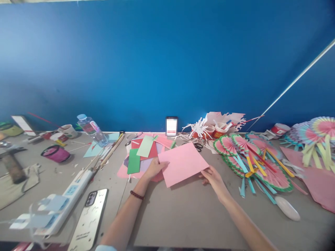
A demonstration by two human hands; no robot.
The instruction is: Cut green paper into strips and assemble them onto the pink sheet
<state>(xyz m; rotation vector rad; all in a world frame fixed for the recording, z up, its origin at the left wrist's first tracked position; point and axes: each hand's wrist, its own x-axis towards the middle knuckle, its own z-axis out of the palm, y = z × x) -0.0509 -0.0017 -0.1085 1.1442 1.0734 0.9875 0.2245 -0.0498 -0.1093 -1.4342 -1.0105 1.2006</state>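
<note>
A rectangular sheet of pink paper [184, 164] is held tilted above the table between both hands. My left hand [155, 168] grips its left edge, the thumb lying on top of the sheet. At the lower right corner, my right hand [212, 178] pinches the sheet, with some fingers underneath. Behind my left hand lies a pile of coloured paper, with a dark green piece [133, 161], a light green piece [145, 146] and a red sheet [150, 149] showing. Black scissors [198, 147] poke out past the sheet's far edge, partly hidden.
Folded paper fans [258, 158] with ribbons lie at the right, near a white oval object [288, 208]. At the left are a phone [89, 219], a power strip [65, 202] and a tilted water bottle [92, 129]. Red cups [219, 130] stand by the blue wall [167, 62].
</note>
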